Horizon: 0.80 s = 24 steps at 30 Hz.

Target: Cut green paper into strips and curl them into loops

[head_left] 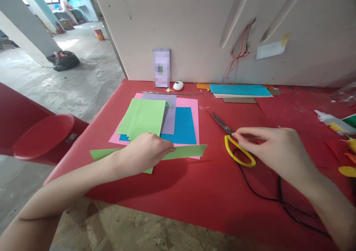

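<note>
The one camera sits on my head, looking forward and down over the red worktop (211, 191) from close above its near edge. It faces the white wall (194, 28) behind, with the concrete floor (83, 80) open at my left.

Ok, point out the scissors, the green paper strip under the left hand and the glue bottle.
scissors (236, 147): head view, on the yellow handle loop.
green paper strip (189, 151): head view, on its bare right end.
glue bottle (329, 119): head view, on the white body, at the table's right edge.
</note>
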### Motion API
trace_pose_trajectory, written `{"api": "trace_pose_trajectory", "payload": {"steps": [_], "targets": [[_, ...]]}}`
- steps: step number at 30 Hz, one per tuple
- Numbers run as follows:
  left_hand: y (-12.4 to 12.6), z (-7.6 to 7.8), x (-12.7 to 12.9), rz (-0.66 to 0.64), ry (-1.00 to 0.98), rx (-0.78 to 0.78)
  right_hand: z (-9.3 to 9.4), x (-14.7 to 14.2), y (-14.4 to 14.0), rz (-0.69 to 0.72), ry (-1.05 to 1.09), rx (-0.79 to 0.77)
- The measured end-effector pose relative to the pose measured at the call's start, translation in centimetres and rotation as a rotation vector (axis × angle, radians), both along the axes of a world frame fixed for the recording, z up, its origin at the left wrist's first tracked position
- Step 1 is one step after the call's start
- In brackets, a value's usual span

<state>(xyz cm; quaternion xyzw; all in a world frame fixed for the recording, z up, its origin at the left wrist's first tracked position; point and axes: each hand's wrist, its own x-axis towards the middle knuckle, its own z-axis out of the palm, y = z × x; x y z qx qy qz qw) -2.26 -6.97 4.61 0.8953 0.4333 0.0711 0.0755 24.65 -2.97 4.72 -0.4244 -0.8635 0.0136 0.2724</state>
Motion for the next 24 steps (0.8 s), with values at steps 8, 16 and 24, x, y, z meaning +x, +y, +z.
{"api": "trace_pose_trajectory", "payload": {"steps": [8, 16, 24], "targets": [[0.7, -0.3, 2.0, -0.003, -0.028, -0.122, -0.1, -4.1, -2.6, 0.193, 0.088, -0.040], [0.4, -0.4, 3.0, -0.039, -0.064, -0.056, -0.9, -6.2, -2.2, 0.227, 0.133, -0.166], [0.3, -0.3, 2.9, -0.049, -0.100, -0.029, 0.0, -6.1, -2.0, 0.229, 0.028, -0.193]]}}
